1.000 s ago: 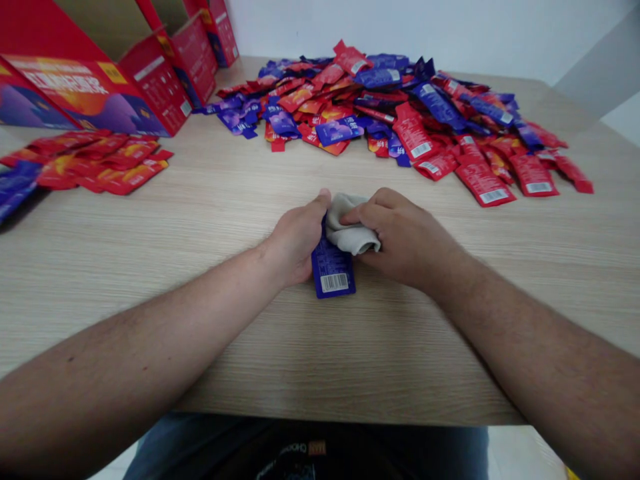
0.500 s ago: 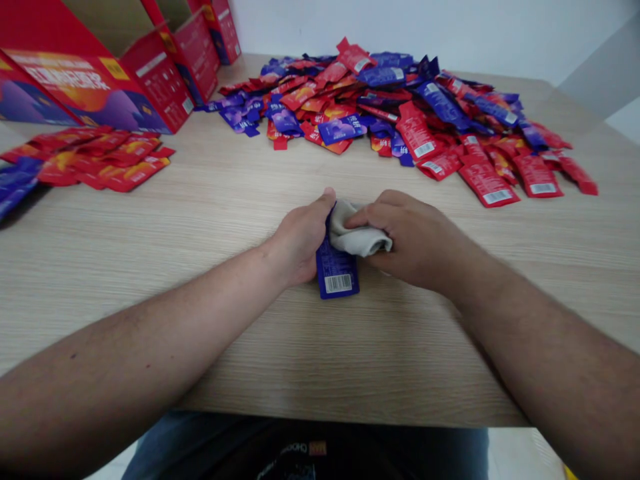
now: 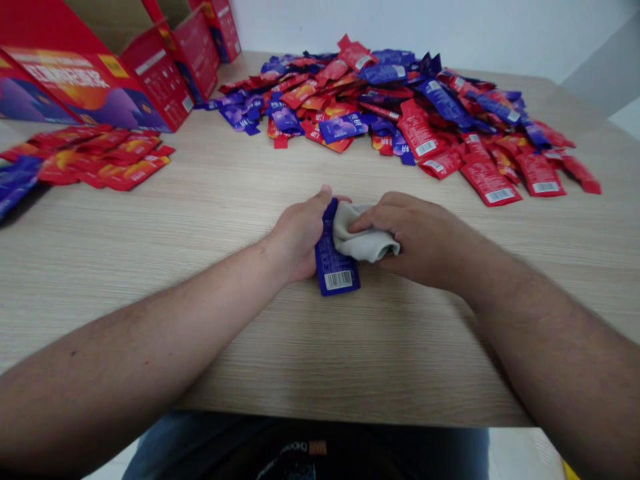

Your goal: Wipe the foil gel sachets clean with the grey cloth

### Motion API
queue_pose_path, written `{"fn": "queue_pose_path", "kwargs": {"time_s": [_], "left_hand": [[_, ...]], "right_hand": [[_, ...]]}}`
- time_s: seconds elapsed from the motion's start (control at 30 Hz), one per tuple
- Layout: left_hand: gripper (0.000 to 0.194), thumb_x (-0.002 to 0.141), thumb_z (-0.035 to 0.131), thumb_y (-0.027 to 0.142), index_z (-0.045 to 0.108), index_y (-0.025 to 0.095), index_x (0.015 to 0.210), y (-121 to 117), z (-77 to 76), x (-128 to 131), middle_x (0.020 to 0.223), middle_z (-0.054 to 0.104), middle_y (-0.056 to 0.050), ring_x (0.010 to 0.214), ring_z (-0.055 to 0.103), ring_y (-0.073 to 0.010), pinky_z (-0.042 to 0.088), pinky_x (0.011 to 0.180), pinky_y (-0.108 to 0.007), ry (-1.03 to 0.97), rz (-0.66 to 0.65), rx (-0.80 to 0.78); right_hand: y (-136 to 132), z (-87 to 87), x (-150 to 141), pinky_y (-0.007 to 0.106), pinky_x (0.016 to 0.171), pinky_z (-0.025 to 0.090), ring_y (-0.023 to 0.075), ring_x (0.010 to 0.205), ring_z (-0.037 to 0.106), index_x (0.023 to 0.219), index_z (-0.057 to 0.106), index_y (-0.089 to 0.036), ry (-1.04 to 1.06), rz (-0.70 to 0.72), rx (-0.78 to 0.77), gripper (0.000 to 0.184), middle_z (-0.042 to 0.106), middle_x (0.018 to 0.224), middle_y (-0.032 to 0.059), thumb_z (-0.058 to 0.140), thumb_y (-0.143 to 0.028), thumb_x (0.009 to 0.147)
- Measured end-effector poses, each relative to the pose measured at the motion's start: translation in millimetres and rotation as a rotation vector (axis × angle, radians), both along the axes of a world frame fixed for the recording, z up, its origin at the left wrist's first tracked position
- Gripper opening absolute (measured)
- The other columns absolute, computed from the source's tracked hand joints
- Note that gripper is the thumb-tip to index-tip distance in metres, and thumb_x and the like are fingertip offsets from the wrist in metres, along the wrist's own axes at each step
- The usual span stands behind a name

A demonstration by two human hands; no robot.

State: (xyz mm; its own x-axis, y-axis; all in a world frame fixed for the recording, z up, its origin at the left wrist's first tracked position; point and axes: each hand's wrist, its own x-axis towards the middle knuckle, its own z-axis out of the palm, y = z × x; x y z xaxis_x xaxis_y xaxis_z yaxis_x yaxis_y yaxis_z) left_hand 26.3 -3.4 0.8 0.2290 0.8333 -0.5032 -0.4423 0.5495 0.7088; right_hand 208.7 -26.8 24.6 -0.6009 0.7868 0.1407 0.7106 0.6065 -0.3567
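Note:
My left hand (image 3: 299, 235) pinches the upper end of a blue foil sachet (image 3: 336, 273), which lies on the wooden table (image 3: 210, 200) with its barcode side up. Just right of the sachet's upper half, a folded grey cloth (image 3: 363, 233) sits bunched under the fingers of my right hand (image 3: 417, 241). The cloth overlaps the sachet's right edge, and the hands are close together but not touching.
A large heap of red and blue sachets (image 3: 380, 100) covers the far side of the table. A smaller row of red sachets (image 3: 95, 160) lies at the left, behind it stand open red cardboard boxes (image 3: 90, 87), and a white wall rises beyond.
My right hand and the cloth have slid rightward across the sachet, uncovering more of its upper part. My left hand has stayed on the sachet.

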Motion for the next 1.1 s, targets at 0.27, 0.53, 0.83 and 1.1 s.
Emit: {"fn": "queue_pose_path", "kwargs": {"time_s": [0.27, 0.53, 0.83, 1.1], "left_hand": [[0.047, 0.099, 0.054, 0.063, 0.070, 0.019, 0.094, -0.6, 9.1, -11.1, 0.063, 0.063, -0.002, 0.048, 0.057, -0.0146, 0.044, 0.045, -0.025, -0.086, -0.117, 0.034], [0.028, 0.090, 0.055, 0.046, 0.066, 0.020, 0.093, 0.8, 10.8, -17.1, 0.068, 0.059, -0.002, 0.051, 0.053, -0.0137, 0.041, 0.041, -0.024, -0.088, 0.064, 0.077], [0.011, 0.088, 0.060, 0.018, 0.059, 0.020, 0.078, 5.3, 4.5, -6.5, 0.066, 0.054, 0.002, 0.055, 0.053, -0.0112, 0.045, 0.052, -0.024, -0.027, 0.110, 0.175], [0.011, 0.087, 0.073, 0.019, 0.067, 0.019, 0.077, 10.9, -14.6, -9.4, 0.072, 0.066, 0.001, 0.063, 0.056, -0.0112, 0.045, 0.060, -0.024, 0.144, 0.040, 0.410]], "right_hand": [[0.4, 5.2, -4.5, 0.039, 0.079, 0.050, 0.0273, 0.091, 0.068, 0.104, 0.074, -0.024, 0.086, -0.085, 0.022, 0.025, 0.076, 0.099, 0.0057, 0.070, -0.029, 0.080], [8.4, -2.4, 4.1, 0.040, 0.076, 0.051, 0.0271, 0.087, 0.069, 0.096, 0.073, -0.028, 0.131, -0.149, 0.017, 0.022, 0.076, 0.095, 0.0028, 0.074, -0.025, 0.075], [2.0, 8.5, 6.9, 0.040, 0.070, 0.053, 0.0246, 0.079, 0.069, 0.098, 0.072, -0.029, 0.388, -0.257, 0.024, 0.018, 0.075, 0.090, 0.0008, 0.078, -0.038, 0.082], [-9.4, 1.3, -2.5, 0.039, 0.076, 0.054, 0.0260, 0.092, 0.067, 0.114, 0.071, -0.022, 0.178, 0.032, 0.282, 0.029, 0.069, 0.104, 0.0103, 0.073, -0.028, 0.085]]}}
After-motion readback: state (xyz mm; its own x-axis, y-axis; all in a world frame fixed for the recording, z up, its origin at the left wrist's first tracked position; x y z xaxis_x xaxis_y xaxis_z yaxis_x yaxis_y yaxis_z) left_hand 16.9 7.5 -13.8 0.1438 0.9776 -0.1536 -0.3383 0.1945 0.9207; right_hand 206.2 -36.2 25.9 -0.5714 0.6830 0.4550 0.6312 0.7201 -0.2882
